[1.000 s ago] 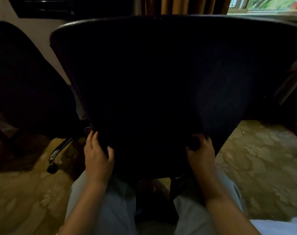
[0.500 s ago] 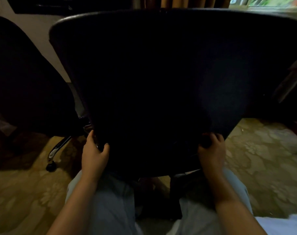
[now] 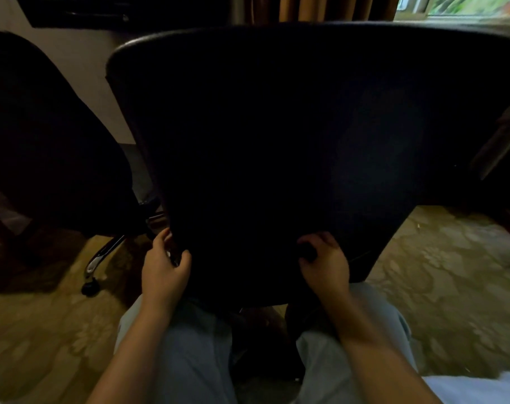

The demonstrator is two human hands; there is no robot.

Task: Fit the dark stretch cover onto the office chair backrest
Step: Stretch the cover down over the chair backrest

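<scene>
The office chair backrest fills the middle of the view, its back toward me, wrapped in the dark stretch cover (image 3: 291, 135). My left hand (image 3: 164, 269) pinches the cover's lower left edge, thumb on the near face and fingers behind. My right hand (image 3: 325, 260) grips a fold of the cover low on the back, a little right of centre, fingers curled into the fabric. The bottom hem and the chair's seat are hidden in shadow.
A second dark office chair (image 3: 43, 135) stands at the left, its chrome leg and caster (image 3: 91, 284) on the patterned carpet (image 3: 452, 272). My knees in light trousers (image 3: 189, 354) are under the backrest. Curtains (image 3: 312, 7) and a window (image 3: 463, 5) are behind.
My right hand has shifted left along the lower cover, from near the right edge toward the centre. My left hand stays at the lower left edge. The view has tipped slightly.
</scene>
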